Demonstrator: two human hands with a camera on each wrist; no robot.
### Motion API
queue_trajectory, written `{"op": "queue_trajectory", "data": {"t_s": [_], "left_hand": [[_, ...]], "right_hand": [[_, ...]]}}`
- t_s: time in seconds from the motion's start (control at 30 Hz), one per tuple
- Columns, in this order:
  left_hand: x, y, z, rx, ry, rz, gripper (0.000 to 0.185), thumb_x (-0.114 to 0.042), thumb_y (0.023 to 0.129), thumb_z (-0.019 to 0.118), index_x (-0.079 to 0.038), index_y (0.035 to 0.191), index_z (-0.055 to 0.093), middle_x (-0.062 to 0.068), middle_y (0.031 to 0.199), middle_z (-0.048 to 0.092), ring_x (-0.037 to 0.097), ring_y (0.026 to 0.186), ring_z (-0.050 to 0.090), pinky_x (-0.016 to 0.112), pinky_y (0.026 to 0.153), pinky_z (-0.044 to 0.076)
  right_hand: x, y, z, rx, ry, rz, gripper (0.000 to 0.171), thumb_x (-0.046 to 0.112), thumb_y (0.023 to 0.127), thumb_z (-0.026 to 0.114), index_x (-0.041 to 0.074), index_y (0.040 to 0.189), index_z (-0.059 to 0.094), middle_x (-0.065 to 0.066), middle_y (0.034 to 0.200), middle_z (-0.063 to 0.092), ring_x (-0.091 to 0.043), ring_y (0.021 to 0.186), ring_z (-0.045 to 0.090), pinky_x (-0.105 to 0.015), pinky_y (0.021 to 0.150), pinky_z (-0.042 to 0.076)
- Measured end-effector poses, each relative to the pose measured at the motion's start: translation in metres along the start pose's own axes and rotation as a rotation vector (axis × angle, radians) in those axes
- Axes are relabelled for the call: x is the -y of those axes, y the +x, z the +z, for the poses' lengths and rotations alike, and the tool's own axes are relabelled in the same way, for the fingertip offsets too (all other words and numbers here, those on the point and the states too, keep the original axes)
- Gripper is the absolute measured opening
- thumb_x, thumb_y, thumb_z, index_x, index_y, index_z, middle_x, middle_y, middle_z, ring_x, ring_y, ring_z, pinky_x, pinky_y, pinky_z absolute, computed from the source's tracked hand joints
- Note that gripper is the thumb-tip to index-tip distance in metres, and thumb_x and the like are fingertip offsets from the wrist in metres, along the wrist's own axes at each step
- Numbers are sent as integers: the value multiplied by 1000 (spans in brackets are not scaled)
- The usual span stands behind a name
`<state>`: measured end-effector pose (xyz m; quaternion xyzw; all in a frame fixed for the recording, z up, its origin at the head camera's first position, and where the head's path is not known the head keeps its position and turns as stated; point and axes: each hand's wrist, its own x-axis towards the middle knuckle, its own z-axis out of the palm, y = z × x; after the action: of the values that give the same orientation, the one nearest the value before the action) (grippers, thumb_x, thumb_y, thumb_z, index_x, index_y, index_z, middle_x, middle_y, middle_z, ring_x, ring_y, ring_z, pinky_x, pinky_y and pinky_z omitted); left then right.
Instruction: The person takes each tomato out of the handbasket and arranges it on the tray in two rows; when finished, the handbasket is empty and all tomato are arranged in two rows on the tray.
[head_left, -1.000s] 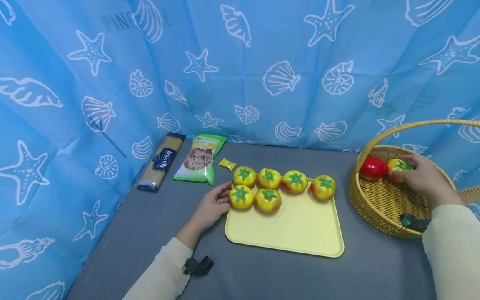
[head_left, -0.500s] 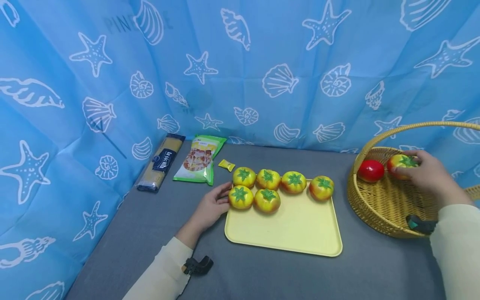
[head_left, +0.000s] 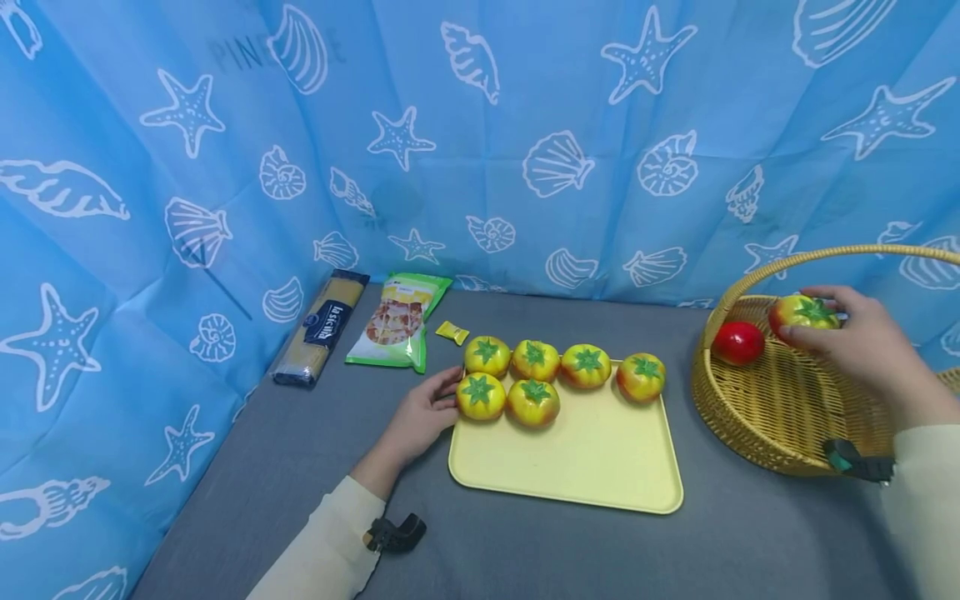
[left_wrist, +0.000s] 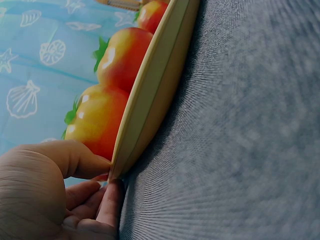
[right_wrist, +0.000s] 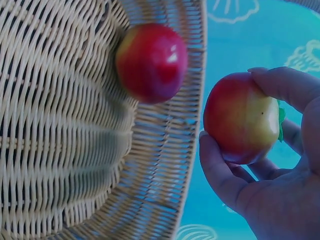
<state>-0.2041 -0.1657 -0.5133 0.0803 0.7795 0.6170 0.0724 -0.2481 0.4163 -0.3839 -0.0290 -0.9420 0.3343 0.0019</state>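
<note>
My right hand [head_left: 873, 342] holds a yellow-red tomato [head_left: 802, 314] with a green leafy top, lifted above the wicker basket [head_left: 720, 408]. In the right wrist view, thumb and fingers curl round this tomato [right_wrist: 240, 117]. A red tomato [head_left: 738, 343] lies inside the basket, against its left wall. My left hand [head_left: 420, 417] pinches the left edge of the cream tray [head_left: 585, 458]; in the left wrist view the thumb lies at the tray's rim [left_wrist: 145, 95], with fingers at its underside. Several yellow tomatoes [head_left: 534, 403] sit in two rows along the tray's back.
Behind the tray, to the left, lie a pasta pack [head_left: 322, 327], a green-edged snack bag [head_left: 400, 321] and a small yellow wrapped candy [head_left: 452, 332]. A blue shell-print curtain [head_left: 465, 158] hangs behind the grey table [head_left: 300, 467]. The basket's tall handle [head_left: 847, 250] arches over it.
My right hand has raised the tomato from inside the basket and shifted slightly right with it. The left hand stays at the tray edge. The head view has shifted slightly.
</note>
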Motion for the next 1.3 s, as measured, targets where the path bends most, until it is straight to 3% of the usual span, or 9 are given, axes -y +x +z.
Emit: {"op": "queue_trajectory", "data": {"t_s": [0.23,0.5,0.8,1.0,1.3], "left_hand": [[-1,0,1,7,3,-2,73,3,93,66,1,163,46,16,162,51,31,140,57,40,110,54],[-2,0,1,10,8,-1,73,5,92,64,3,163,45,18,162,50,32,140,57,38,110,54],[1,0,0,9,-13,1,74,5,92,65,2,163,45,17,163,50,32,140,57,38,110,54],[2,0,-1,8,-11,-2,74,4,92,65,1,163,46,16,163,50,31,139,58,39,110,54],[-2,-1,-1,5,-5,-17,73,3,92,65,0,163,46,16,162,51,31,139,58,39,110,54]], "right_hand": [[15,-18,8,-36,-95,-55,83,41,107,69,-10,162,34,-44,132,34,-50,101,46,-35,53,51],[28,-42,19,-11,-96,-142,76,26,106,73,-13,160,36,-40,130,44,-42,92,54,-31,52,53],[40,-61,31,-38,-77,-213,69,19,104,77,-13,155,44,-39,139,43,-44,103,49,-27,53,51],[51,-71,44,-26,-54,-240,68,18,101,81,-9,155,48,-38,140,41,-50,111,46,-20,60,48],[72,-83,77,17,-15,-379,63,13,93,89,2,148,60,-25,138,50,-35,111,49,-19,67,54]]}}
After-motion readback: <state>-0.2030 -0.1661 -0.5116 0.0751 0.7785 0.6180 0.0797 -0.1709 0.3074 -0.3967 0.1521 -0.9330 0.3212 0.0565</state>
